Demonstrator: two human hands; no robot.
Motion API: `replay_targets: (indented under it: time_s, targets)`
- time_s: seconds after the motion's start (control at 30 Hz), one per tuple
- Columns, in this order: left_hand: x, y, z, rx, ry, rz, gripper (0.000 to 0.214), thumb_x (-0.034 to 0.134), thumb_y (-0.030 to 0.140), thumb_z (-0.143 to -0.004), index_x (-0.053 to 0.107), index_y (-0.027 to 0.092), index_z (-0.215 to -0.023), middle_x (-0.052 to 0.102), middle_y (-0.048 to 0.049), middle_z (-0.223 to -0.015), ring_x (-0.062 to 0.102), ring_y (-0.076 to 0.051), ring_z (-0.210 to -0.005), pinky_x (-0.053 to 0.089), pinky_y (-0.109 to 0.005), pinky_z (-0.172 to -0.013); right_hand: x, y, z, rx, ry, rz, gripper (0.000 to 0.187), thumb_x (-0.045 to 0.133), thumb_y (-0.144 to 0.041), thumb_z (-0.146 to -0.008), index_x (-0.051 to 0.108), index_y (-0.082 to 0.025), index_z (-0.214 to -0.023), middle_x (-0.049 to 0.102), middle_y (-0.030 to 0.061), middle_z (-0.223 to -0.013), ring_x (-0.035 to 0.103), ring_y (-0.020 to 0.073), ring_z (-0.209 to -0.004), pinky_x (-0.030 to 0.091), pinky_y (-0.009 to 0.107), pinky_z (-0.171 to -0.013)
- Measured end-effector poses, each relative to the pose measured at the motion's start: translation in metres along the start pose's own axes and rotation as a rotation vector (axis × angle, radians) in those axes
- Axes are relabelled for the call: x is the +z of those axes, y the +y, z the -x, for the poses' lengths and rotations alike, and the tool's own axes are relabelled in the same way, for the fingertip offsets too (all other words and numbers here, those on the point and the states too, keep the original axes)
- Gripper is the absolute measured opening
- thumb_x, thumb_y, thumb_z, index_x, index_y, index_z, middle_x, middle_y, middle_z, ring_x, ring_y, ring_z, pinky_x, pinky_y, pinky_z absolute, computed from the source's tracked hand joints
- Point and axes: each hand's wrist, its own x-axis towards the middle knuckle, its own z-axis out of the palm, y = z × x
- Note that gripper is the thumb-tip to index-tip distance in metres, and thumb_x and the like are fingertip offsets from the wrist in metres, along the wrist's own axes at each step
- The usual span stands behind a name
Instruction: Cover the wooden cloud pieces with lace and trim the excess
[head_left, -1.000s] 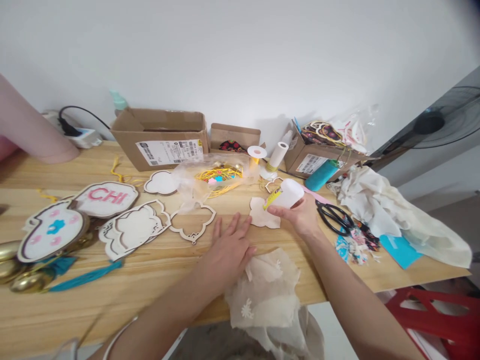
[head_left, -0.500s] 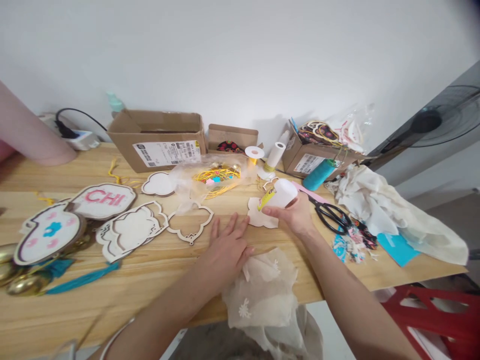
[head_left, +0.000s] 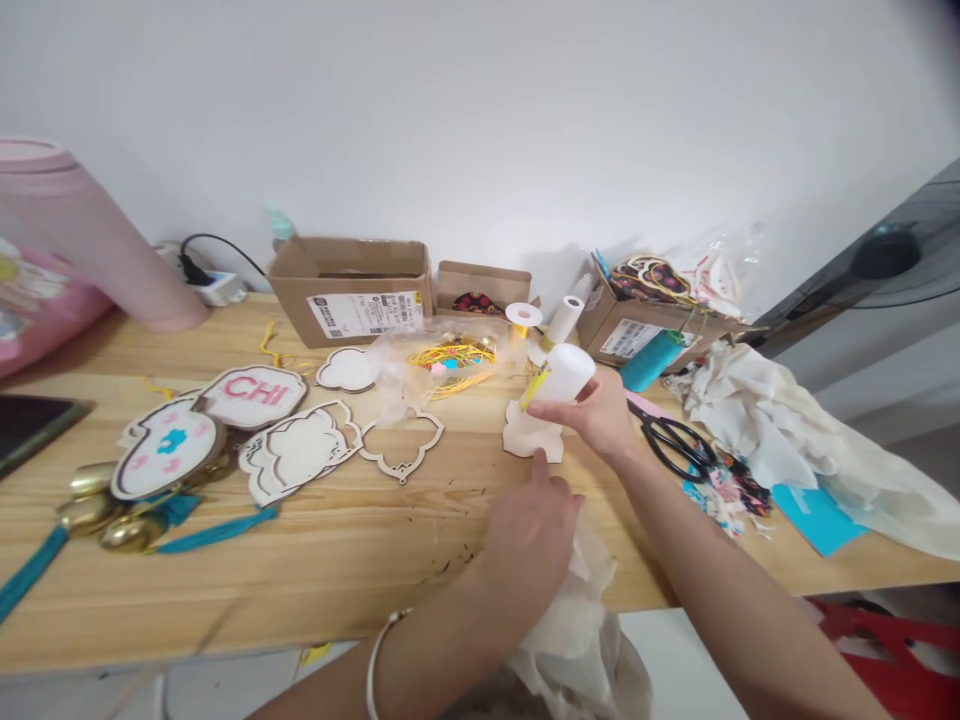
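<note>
My right hand (head_left: 596, 412) grips a white glue bottle (head_left: 568, 372) with a yellow label, tipped over, its nozzle end down at a small off-white piece with a scalloped outline (head_left: 531, 437) on the table. With index finger stretched out, my left hand (head_left: 534, 525) touches the near edge of that piece and holds nothing. Sheer off-white fabric (head_left: 581, 630) lies beneath and beside my left hand and hangs over the table's front edge. An open wooden frame (head_left: 403, 460) lies to the left of the piece.
Left are finished-looking ornaments (head_left: 253, 396), bells (head_left: 135, 532) and stacked wooden frames (head_left: 300, 450). Cardboard boxes (head_left: 292, 315), yellow cords (head_left: 450, 355) and spools line the back. Black-handled scissors (head_left: 679, 445), scraps and crumpled cloth (head_left: 780, 420) lie right. A phone (head_left: 37, 428) is far left.
My left hand has moved right from flat on the bare table to the near edge of the scalloped piece. The bottle stays in my right hand, tipped. The camera view has shifted left.
</note>
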Motion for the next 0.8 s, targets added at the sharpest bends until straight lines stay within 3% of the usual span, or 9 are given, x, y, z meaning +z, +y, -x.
replay_targets:
  time_s: [0.13,0.43,0.8]
  targets:
    - [-0.012,0.002,-0.004,-0.055,-0.093,-0.007,0.032,0.031,0.020,-0.088,0.062,0.013,-0.089,0.064,-0.0174,-0.094,0.061,-0.016,-0.053,0.044,-0.025,-0.044,0.004,0.009,-0.003,-0.020,-0.085,0.064,0.028,0.077,-0.030,-0.045,0.061,-0.017,-0.064,0.065,0.0007,-0.067,0.059,0.0176,-0.060,0.049,0.031,-0.055]
    - [0.006,0.004,-0.005,-0.078,-0.020,-0.018,0.029,0.037,0.014,-0.085,0.064,0.012,-0.092,0.059,-0.0213,-0.109,0.062,-0.016,-0.051,0.042,-0.024,-0.039,0.008,0.021,-0.002,0.041,-0.037,0.006,0.029,0.078,-0.030,-0.043,0.062,-0.016,-0.064,0.066,0.0022,-0.067,0.060,0.0190,-0.060,0.049,0.032,-0.057]
    - [0.001,0.005,-0.007,-0.115,-0.115,0.002,0.029,0.038,0.008,-0.082,0.063,0.011,-0.097,0.055,-0.0228,-0.115,0.063,-0.017,-0.054,0.044,-0.024,-0.041,0.007,0.021,-0.001,0.076,-0.013,-0.039,0.031,0.079,-0.026,-0.039,0.063,-0.017,-0.064,0.067,0.0022,-0.066,0.061,0.0188,-0.058,0.051,0.032,-0.057]
